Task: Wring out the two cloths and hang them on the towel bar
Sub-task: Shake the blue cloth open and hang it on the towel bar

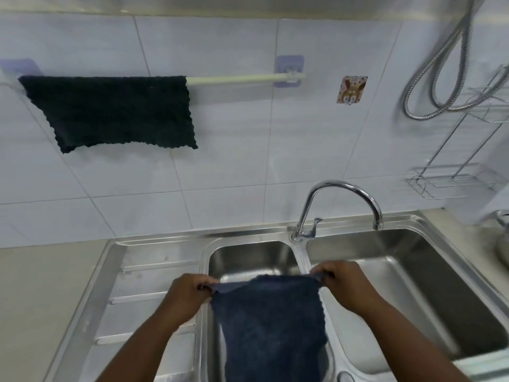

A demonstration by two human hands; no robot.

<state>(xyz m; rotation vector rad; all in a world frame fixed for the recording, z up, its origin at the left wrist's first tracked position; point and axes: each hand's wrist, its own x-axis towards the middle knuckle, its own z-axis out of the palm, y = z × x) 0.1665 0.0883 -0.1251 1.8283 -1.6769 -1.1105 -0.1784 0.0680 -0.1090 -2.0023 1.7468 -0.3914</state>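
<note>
A dark blue cloth (271,323) hangs spread flat over the small left basin of the steel sink (165,260). My left hand (190,293) pinches its top left corner and my right hand (344,282) pinches its top right corner, stretching the upper edge taut. A second, darker cloth (115,111) is draped over the left part of the white towel bar (239,78) on the tiled wall. The right part of the bar is bare.
A chrome faucet (336,205) arches between the two basins, its spout over the large right basin (407,285). A wire rack (451,180) and a metal shower hose (446,73) hang at the right. A small hook sticker (351,89) sits right of the bar.
</note>
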